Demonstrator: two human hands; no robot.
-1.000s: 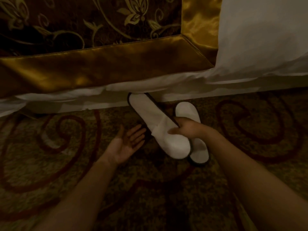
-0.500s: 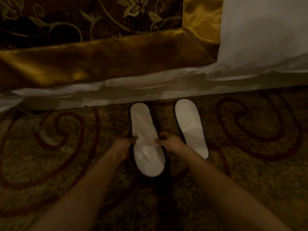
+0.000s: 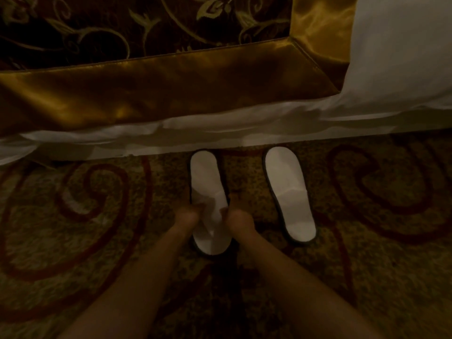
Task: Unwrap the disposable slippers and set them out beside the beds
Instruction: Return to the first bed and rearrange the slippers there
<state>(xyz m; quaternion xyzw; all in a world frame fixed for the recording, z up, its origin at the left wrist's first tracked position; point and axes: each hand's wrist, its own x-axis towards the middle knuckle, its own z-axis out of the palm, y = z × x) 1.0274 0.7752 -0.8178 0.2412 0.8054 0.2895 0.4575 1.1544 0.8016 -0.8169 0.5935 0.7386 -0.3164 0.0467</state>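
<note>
My left hand point(image 3: 187, 217) and right hand point(image 3: 238, 220) pinch the sides of one white slipper point(image 3: 208, 182) on the carpet point(image 3: 73, 241). The other slipper point(image 3: 288, 192) lies at 3 o'clock from it, toes near the bed point(image 3: 171, 89).

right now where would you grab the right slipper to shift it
Likely the near toe end of the right slipper: pinch the vamp band from above, coming from your side. It lies flat on the carpet, heel end close to the bed, nothing touching it.
</note>
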